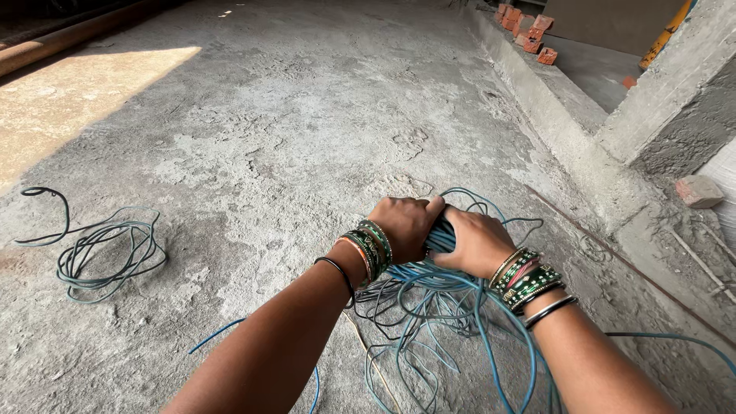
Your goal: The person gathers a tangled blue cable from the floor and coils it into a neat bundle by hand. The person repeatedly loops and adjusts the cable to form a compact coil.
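Our two arms reach out over the rough grey floor (291,130). Our left hand (406,226) is shut tight on a fat bunch of blue wire (441,238), and our right hand (475,241) grips the same bunch just beside it, so the hands touch. We wear green bangles (372,249) on both wrists. Loose loops of the blue wire spill down onto the floor under our hands. Far off to the left lies a small green wire coil (107,253). We see orange bricks (529,31) near a low wall (560,123).
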